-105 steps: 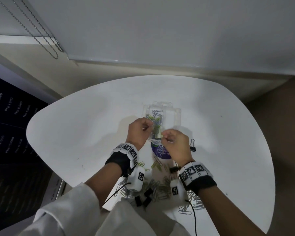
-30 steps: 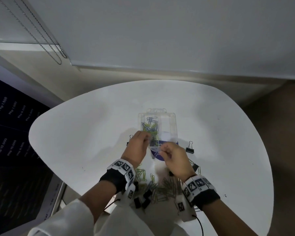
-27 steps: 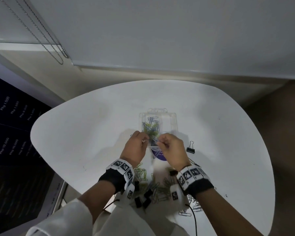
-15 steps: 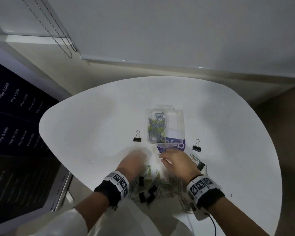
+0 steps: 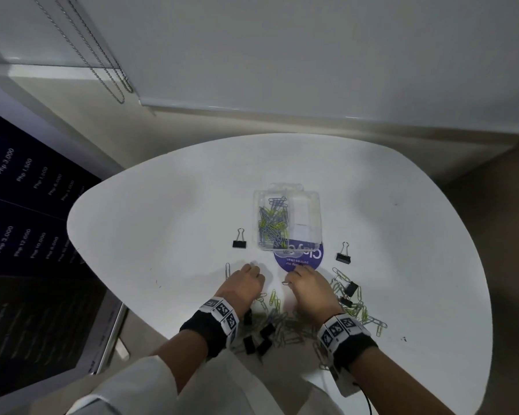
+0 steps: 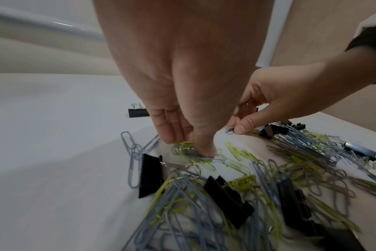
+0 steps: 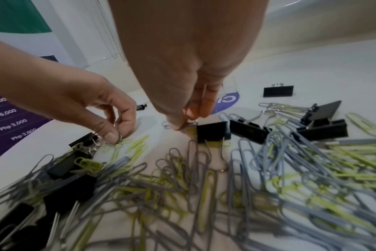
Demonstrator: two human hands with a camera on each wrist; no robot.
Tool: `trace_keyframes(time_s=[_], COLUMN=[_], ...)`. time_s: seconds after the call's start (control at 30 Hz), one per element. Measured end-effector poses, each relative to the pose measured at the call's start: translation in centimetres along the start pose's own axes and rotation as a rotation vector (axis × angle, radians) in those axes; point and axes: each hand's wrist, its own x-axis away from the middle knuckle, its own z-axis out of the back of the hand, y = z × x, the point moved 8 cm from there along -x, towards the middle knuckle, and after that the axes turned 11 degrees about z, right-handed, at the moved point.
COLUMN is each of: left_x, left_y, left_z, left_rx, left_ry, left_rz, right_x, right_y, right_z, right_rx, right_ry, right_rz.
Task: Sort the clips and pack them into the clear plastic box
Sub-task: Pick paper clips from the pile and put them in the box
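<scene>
The clear plastic box (image 5: 307, 217) lies open mid-table with grey and yellow-green paper clips (image 5: 272, 224) in its left half. A mixed pile of paper clips and black binder clips (image 5: 285, 323) lies near the table's front edge. My left hand (image 5: 249, 277) is over the pile's left side; its thumb and fingers (image 6: 206, 152) pinch a yellow-green paper clip (image 6: 184, 147). My right hand (image 5: 295, 278) is just right of it and pinches a grey paper clip (image 7: 166, 124) against the table. Both hands are a short way in front of the box.
Single black binder clips stand left (image 5: 239, 243) and right (image 5: 343, 257) of the box. A purple round sticker (image 5: 304, 260) shows under the box's near end. The white table (image 5: 162, 220) curves away on all sides; a dark price poster (image 5: 18, 235) is beyond its left edge.
Both hands have drawn back from the box's near end to the clip pile at the table's front. Each now pinches a paper clip there. The box has not moved.
</scene>
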Motion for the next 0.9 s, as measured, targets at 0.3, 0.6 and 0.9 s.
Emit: trace_keyframes(time_s=[0.3, 0.6, 0.9], left_x=[1.1, -2.2, 0.2], left_y=[-3.5, -5.8, -4.8], left_z=[6.1, 11.0, 5.6], left_rx=[1.008, 1.211, 0.590], left_ry=[0.181, 0.448, 0.225], left_rz=[0.125, 0.273, 0.119], right_x=[1.8, -2.8, -2.4], right_y=[1.9, 3.3, 0.8], right_z=[3.5, 9.8, 7.4], right_rx=[-0.716, -0.812, -0.620], right_ry=[0.311, 0.583, 0.303], right_rz=[-0.244, -0.326, -0.107])
